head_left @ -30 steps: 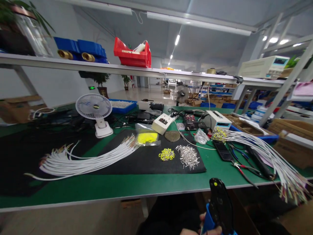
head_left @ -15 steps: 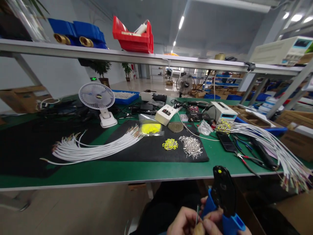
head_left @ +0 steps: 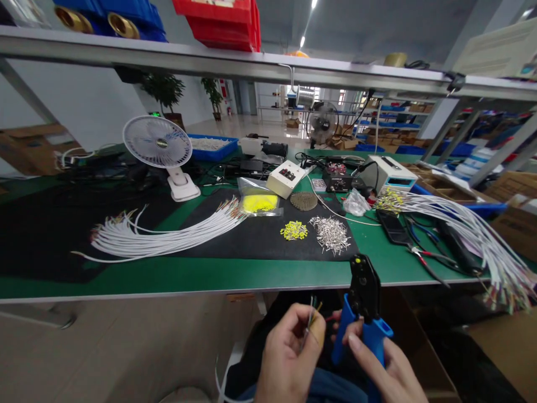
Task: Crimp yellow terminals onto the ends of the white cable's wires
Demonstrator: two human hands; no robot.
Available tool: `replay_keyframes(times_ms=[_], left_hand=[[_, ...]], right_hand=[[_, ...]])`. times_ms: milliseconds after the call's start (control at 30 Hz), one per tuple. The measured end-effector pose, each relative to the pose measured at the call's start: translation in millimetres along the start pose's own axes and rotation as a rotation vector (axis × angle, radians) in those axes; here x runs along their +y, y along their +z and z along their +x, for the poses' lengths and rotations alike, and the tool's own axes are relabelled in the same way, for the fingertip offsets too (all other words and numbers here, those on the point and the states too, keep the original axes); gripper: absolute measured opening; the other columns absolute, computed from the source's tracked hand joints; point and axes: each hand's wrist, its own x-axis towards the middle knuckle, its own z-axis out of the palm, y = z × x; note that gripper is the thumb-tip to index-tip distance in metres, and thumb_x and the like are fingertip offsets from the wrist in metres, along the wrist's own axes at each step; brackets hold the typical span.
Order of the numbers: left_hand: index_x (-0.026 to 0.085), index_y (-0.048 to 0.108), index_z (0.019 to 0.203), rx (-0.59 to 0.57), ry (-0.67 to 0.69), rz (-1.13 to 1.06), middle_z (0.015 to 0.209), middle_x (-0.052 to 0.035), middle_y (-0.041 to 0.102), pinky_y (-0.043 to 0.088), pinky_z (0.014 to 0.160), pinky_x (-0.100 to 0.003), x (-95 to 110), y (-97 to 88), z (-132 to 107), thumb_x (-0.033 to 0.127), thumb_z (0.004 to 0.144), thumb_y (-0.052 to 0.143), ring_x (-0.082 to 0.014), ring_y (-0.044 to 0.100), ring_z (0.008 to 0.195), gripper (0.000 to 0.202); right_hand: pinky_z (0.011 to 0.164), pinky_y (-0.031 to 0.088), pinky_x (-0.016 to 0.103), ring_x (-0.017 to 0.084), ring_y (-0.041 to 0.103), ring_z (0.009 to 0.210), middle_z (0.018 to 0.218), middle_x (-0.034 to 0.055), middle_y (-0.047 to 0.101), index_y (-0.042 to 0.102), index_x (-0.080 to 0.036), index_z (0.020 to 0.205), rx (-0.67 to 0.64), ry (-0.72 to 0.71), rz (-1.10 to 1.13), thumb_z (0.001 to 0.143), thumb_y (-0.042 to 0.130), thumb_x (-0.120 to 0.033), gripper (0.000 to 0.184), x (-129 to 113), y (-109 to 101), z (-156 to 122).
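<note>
My left hand (head_left: 285,352) is closed, pinching the thin coloured wires (head_left: 311,320) at the end of a cable between thumb and fingers. Beside it, my right hand (head_left: 392,369) is wrapped round the blue handles of a crimping tool (head_left: 364,288), whose black head points up. A red wire (head_left: 331,318) stretches between the fingers of both hands. Both hands are in front of the bench edge, above my lap. On the black mat lie a pile of yellow insulated terminals (head_left: 294,230) and a pile of bare metal terminals (head_left: 330,234).
White cables lie in a bundle (head_left: 168,238) at left and another (head_left: 465,218) at right. A white fan (head_left: 158,143), a bag of yellow pieces (head_left: 260,202) and cutters (head_left: 425,260) are on the green bench (head_left: 210,274). A shelf (head_left: 201,60) spans above.
My left hand has risen and moved left, apart from the right, with the coloured wires now fanned out. The crimping tool has shifted up and left. The head view has tilted down.
</note>
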Motion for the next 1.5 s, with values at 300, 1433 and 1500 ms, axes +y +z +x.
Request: replay_keyframes(times_ms=[300,1433,1500], left_hand=[[0.02,0.073,0.098,0.062,0.219,0.3,0.083,-0.0001,0.064,0.042,0.066,-0.022,32.6,-18.2,54.4,0.039,0.102,0.065,-0.0135,0.053,0.073,0.021],[0.02,0.072,0.09,0.114,0.314,0.463,0.079,0.0018,0.05,0.042,0.064,-0.021,26.0,-16.6,66.8,0.02,0.095,0.065,-0.0122,0.05,0.071,0.009],[0.019,0.073,0.091,0.11,0.314,0.459,0.079,0.0014,0.051,0.042,0.064,-0.021,25.7,-17.2,66.4,0.021,0.095,0.065,-0.0124,0.05,0.071,0.009]], right_hand=[[0.089,0.056,0.047,0.032,0.074,0.094,0.102,0.0157,0.079,0.076,-0.014,0.113,-0.176,0.081,-0.087,0.091,0.069,-0.07,0.06,41.0,3.3,24.0],[0.085,0.048,0.031,0.025,0.068,0.097,0.102,0.0053,0.074,0.066,-0.022,0.118,-0.093,-0.14,-0.466,0.098,0.06,-0.064,0.047,32.0,20.1,24.0],[0.085,0.048,0.03,0.024,0.067,0.095,0.105,0.0054,0.072,0.064,-0.021,0.123,-0.095,-0.159,-0.484,0.1,0.059,-0.062,0.047,32.6,19.2,24.4]])
